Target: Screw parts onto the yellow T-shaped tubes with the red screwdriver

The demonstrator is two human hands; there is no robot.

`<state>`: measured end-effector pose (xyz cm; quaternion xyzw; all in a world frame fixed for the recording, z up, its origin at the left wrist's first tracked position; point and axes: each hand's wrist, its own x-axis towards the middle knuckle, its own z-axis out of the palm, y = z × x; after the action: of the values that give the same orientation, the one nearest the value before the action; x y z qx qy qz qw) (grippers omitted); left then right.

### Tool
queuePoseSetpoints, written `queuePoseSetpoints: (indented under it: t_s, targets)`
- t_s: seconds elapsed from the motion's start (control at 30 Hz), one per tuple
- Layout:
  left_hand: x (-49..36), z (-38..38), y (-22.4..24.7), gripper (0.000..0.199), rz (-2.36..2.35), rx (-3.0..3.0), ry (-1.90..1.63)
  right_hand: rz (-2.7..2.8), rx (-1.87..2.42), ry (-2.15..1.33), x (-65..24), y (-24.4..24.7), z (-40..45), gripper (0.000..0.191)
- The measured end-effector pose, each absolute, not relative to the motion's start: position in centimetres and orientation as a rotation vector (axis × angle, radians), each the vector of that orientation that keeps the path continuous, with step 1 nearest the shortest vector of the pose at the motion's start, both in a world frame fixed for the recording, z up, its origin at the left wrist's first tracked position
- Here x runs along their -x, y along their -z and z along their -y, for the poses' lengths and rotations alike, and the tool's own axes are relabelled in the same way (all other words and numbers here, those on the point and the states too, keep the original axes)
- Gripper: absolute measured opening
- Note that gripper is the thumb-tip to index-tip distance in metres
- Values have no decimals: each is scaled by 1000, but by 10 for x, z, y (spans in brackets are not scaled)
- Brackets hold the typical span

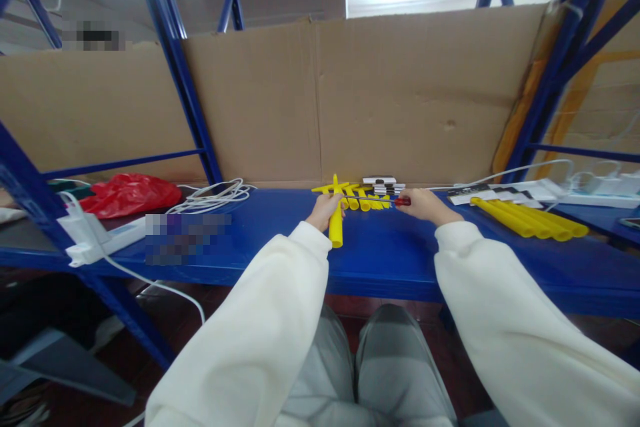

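My left hand (321, 211) is closed around a yellow tapered tube (337, 233), which stands nearly upright over the blue tabletop (270, 227). My right hand (423, 205) grips the red handle of a screwdriver (403, 201). Its thin shaft points left, and the tip reaches the upper part of the tube; whether it sits in a screw is too small to tell. Behind the shaft lies a row of smaller yellow pieces (364, 203). Black-and-white packets or labels (383, 183) lie just beyond them.
Several yellow tubes (530, 219) lie at the right beside black-and-white sheets. On the left are a red plastic bag (131, 195), coiled white cable (220, 197) and a white power strip (120, 233). Cardboard (400, 100) and blue posts (183, 87) bound the back.
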<state>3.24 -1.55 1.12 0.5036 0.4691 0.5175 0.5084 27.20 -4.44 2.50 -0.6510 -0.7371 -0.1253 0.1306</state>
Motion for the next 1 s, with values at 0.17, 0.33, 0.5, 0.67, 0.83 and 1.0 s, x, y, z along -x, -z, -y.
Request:
queuePoseSetpoints:
  t_s: [0.17, 0.33, 0.5, 0.67, 0.83, 1.0]
  targets:
    - [-32, 19, -13, 10, -1140, -1277, -1173, 2071, 2013, 431, -275, -25, 46, 20]
    - [-33, 21, -14, 15, -1132, -1301, -1138, 2057, 2022, 388, -278, -26, 46, 16]
    - [-33, 20, -13, 13, -1133, -1286, -1142, 2122, 2006, 328, -280, -24, 42, 19]
    - [-34, 19, -9, 12, -1092, -1274, -1145, 2100, 2023, 314, -282, -25, 42, 19]
    - [-39, 23, -11, 15, -1035, -1162, -1142, 2115, 1933, 261, -287, -24, 39, 9]
    - [-40, 22, -9, 16, -1027, -1172, -1137, 2084, 1901, 119, -287, -22, 41, 5]
